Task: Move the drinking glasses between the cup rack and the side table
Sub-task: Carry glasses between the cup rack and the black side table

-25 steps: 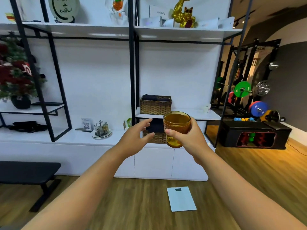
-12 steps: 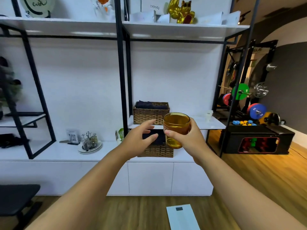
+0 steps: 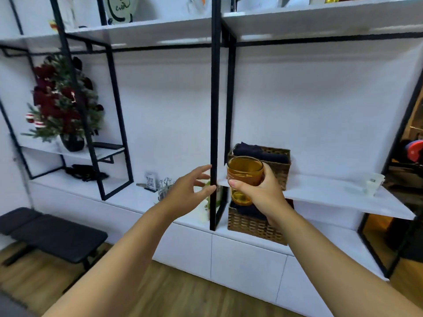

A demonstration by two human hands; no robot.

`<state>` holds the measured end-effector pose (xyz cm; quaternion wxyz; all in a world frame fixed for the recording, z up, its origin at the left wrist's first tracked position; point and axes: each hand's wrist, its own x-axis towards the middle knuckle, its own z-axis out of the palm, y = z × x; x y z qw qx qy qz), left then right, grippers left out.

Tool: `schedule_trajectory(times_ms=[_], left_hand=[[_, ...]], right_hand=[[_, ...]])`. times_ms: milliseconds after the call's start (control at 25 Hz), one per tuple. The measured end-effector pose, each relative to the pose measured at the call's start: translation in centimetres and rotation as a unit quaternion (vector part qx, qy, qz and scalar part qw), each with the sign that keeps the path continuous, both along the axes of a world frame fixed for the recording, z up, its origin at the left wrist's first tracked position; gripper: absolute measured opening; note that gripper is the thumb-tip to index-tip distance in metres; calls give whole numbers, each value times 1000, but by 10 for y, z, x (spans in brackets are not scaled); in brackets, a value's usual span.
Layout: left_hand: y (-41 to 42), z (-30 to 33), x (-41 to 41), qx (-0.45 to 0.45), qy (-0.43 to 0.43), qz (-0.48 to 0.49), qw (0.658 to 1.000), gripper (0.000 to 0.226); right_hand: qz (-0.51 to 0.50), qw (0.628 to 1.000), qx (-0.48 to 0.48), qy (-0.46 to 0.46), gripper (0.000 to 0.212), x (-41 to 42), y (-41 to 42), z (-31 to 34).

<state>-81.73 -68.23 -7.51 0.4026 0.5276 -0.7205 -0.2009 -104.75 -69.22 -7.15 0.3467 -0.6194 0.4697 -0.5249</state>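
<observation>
Right hand [image 3: 261, 193] wraps an upright amber glass [image 3: 243, 177] at chest height for carrying; left hand [image 3: 188, 191], fingers spread and empty, hovers beside it, likely as a guard.

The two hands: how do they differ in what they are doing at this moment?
The right hand grips the amber glass upright, fingers wrapped around its side; the left hand holds nothing. The right hand is closed, while the left hand is open with fingers spread beside the glass, apart from it. Both are bare and raised before the shelves.
</observation>
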Motion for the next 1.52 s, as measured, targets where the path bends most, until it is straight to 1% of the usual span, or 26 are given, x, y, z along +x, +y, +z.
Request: schedule_trajectory(times_ms=[120, 320, 440, 520, 640, 760, 840, 1000, 1120, 1320, 1400, 1520], left_hand=[[-29, -8, 12, -10, -29, 51, 998, 72], [-78, -26, 38, 3, -62, 92, 994, 82], [-117, -41, 62, 5, -47, 102, 994, 86], [-146, -50, 84, 5, -45, 103, 994, 88], [-196, -52, 120, 7, -34, 93, 995, 92], [-244, -50, 160, 23, 5, 72, 997, 100], [-277, -52, 184, 17, 32, 60, 998, 104], [-333, -58, 216, -16, 119, 80, 989, 98], [-375, -63, 247, -41, 159, 105, 981, 96], [-447, -72, 289, -72, 220, 142, 962, 86], [-482, -80, 312, -70, 235, 153, 957, 81], [-532, -100, 350, -29, 246, 176, 953, 63]], right_hand=[[53, 999, 8, -2, 86, 13, -56, -3], [114, 993, 20, -3, 81, 49, -121, -19], [152, 988, 27, 0, 81, 81, -162, -28], [156, 987, 26, 1, 84, 105, -190, -34], [157, 987, 30, 6, 82, 147, -237, -33], [152, 988, 28, -5, 80, 197, -286, -24], [144, 989, 22, -17, 79, 235, -318, -21], [145, 989, 17, -27, 81, 299, -371, -23], [154, 987, 18, -31, 82, 342, -414, -27], [180, 983, 6, -23, 79, 402, -486, -33], [192, 981, 7, -23, 77, 424, -522, -38], [213, 976, 33, -17, 76, 457, -579, -54]])
